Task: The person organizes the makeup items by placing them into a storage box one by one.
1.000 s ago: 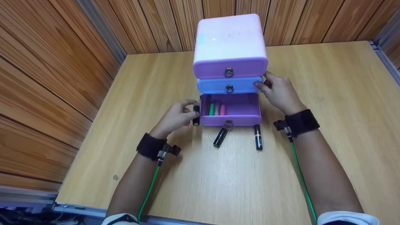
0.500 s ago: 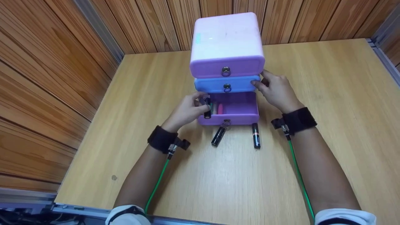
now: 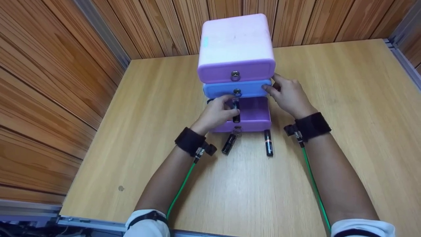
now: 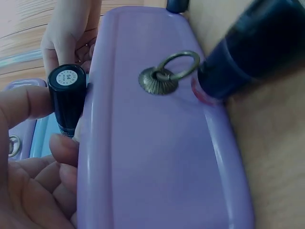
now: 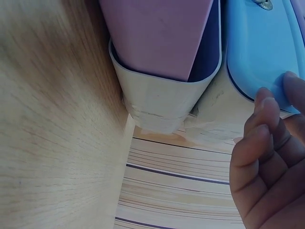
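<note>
A small drawer unit has its bottom purple drawer pulled out. Over that drawer, upright, is a black lipstick tube, pinched between thumb and fingers of my left hand. The left wrist view shows a round label on the end of this lipstick tube, beside the drawer front. My right hand grips the right corner of the unit at the blue middle drawer, thumb on its front. My left hand hides the drawer's left part and what lies there.
Two more black lipstick tubes, one angled and one straighter, lie on the wooden table in front of the drawer. A wood-panelled wall stands behind the unit. Green cables run along both forearms.
My left hand has carried the lipstick tube rightward, from beside the drawer's left wall to over the drawer's middle. My right hand has kept its place on the unit.
</note>
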`<action>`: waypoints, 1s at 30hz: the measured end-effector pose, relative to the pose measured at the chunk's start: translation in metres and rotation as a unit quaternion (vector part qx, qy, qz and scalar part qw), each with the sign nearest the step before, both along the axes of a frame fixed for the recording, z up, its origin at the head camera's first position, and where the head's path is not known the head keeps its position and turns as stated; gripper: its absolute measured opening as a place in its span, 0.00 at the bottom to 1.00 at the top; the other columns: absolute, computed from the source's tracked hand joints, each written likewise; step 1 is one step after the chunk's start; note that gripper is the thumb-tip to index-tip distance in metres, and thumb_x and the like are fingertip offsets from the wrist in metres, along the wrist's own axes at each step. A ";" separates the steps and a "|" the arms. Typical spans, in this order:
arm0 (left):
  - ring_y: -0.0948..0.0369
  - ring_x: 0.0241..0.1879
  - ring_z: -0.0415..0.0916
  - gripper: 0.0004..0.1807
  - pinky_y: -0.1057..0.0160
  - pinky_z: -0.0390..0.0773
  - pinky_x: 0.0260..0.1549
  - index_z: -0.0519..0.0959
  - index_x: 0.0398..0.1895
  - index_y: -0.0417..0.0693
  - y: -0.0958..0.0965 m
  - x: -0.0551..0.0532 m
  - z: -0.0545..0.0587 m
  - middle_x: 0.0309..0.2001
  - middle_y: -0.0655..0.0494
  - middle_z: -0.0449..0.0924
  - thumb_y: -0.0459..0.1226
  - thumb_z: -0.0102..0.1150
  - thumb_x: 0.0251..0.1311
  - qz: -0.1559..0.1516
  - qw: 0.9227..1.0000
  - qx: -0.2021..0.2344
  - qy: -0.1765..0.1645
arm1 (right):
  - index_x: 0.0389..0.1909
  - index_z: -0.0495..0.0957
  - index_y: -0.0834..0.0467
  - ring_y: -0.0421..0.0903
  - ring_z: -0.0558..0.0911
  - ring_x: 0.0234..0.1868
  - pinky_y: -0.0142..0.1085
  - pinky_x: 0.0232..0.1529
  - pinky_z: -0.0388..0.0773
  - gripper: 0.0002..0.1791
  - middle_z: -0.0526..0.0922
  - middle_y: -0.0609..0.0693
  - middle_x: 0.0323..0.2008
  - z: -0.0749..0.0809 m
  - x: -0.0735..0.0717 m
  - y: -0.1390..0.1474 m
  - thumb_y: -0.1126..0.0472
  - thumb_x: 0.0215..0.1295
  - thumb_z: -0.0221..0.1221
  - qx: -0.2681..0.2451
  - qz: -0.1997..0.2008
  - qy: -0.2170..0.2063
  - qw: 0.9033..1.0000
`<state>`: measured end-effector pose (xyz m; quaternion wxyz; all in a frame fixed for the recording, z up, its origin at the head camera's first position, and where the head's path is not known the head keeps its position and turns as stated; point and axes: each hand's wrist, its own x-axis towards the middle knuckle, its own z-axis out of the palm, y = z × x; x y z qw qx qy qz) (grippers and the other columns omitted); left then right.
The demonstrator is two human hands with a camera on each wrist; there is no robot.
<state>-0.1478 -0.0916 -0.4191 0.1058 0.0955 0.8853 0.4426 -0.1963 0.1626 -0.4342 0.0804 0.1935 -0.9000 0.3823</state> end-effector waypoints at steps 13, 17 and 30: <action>0.64 0.17 0.65 0.12 0.66 0.64 0.17 0.74 0.22 0.50 0.017 -0.006 0.003 0.20 0.61 0.73 0.44 0.62 0.58 0.014 0.998 -0.050 -0.029 | 0.64 0.72 0.49 0.49 0.72 0.23 0.42 0.22 0.68 0.26 0.75 0.52 0.24 -0.001 0.000 -0.002 0.41 0.71 0.51 0.000 -0.003 0.005 1.000; 0.65 0.14 0.58 0.19 0.67 0.57 0.13 0.68 0.13 0.52 0.016 -0.015 0.001 0.15 0.60 0.68 0.43 0.61 0.58 0.013 0.997 -0.022 -0.075 | 0.63 0.73 0.50 0.49 0.73 0.24 0.42 0.23 0.68 0.25 0.76 0.52 0.25 -0.002 -0.001 -0.004 0.41 0.71 0.51 -0.003 -0.005 -0.001 1.000; 0.59 0.50 0.74 0.30 0.59 0.73 0.50 0.72 0.65 0.52 0.021 -0.021 -0.018 0.55 0.54 0.78 0.43 0.66 0.58 -0.017 0.980 -0.199 -0.003 | 0.65 0.71 0.49 0.49 0.71 0.22 0.42 0.22 0.67 0.26 0.75 0.52 0.23 -0.006 -0.004 -0.010 0.42 0.72 0.51 -0.006 -0.005 -0.001 1.000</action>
